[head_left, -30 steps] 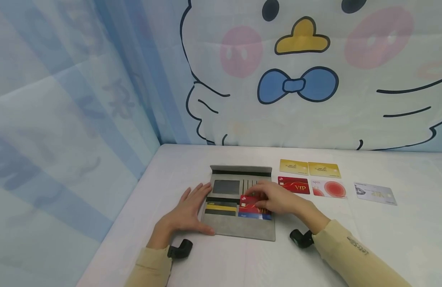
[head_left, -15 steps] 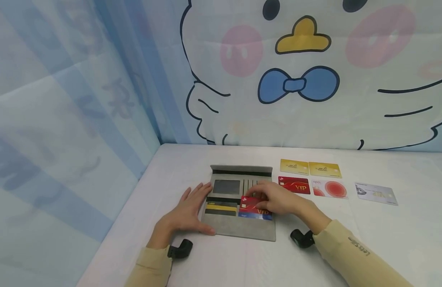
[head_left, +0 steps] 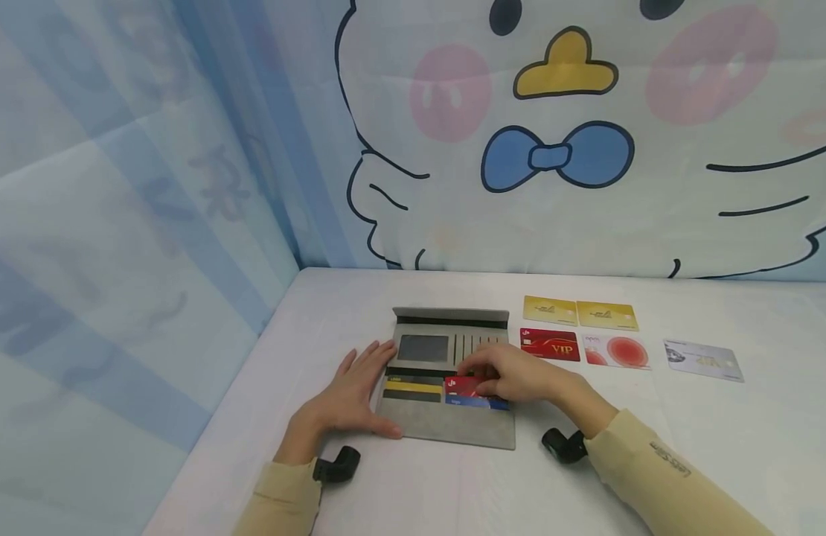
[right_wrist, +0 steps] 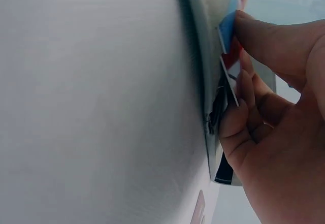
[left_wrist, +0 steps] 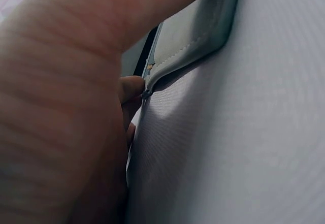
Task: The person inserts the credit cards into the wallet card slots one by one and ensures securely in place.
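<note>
A grey card wallet (head_left: 446, 430) lies unfolded on the white table. My left hand (head_left: 349, 394) holds its left edge, fingers spread along the upper side and thumb on the lower part. At the right-hand pocket, my right hand (head_left: 513, 371) pinches a red card (head_left: 456, 385) between thumb and fingers. That card sits behind a blue card (head_left: 466, 401), and only its upper strip shows. In the right wrist view, the thumb (right_wrist: 264, 38) lies against the blue and red cards. A yellow and dark card (head_left: 413, 388) fills the left pocket.
Right of the wallet, two gold cards (head_left: 550, 310) lie side by side. Below them are a red VIP card (head_left: 550, 345) and a white card with a pink circle (head_left: 617, 351). A silver card (head_left: 704, 360) lies farther right. A printed curtain (head_left: 554, 223) hangs behind the table.
The red card has slid down toward me, deeper behind the blue card, with the right fingers lowering slightly. My left hand has stayed in place.
</note>
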`<act>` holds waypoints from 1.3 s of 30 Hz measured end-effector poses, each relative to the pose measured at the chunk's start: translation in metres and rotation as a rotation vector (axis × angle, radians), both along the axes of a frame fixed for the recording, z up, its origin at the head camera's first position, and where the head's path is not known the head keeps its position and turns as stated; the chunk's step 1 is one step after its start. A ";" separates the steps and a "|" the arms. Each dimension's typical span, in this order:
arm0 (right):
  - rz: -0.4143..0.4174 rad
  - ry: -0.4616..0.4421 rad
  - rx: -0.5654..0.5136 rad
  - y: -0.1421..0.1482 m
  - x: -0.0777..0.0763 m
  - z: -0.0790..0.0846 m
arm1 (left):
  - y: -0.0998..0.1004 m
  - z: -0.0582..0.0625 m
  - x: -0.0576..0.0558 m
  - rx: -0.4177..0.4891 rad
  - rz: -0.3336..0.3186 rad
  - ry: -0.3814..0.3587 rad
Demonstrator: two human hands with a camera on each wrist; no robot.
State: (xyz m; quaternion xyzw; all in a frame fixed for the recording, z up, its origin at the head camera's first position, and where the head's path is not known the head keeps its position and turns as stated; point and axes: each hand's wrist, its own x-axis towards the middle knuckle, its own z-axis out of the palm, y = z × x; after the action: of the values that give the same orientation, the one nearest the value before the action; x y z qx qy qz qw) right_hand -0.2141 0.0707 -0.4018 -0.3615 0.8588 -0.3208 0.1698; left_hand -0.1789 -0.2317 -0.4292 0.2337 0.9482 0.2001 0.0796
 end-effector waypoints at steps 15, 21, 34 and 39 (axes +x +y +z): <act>-0.033 0.067 0.016 0.000 0.007 0.000 | -0.001 -0.001 0.000 0.001 -0.003 -0.002; -0.003 0.079 0.018 0.000 0.008 0.001 | -0.001 -0.002 -0.001 -0.004 -0.006 0.007; 0.002 0.123 0.023 0.000 0.013 0.001 | -0.001 -0.001 -0.001 -0.007 -0.011 0.005; 0.005 0.139 0.021 0.000 0.014 0.002 | -0.001 0.000 -0.001 -0.003 -0.008 0.004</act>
State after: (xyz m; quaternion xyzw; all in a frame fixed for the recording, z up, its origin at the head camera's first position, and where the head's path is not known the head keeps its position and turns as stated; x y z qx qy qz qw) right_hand -0.2000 0.0707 -0.3998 -0.3831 0.8710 -0.2856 0.1144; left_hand -0.1795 -0.2324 -0.4295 0.2379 0.9476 0.1981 0.0787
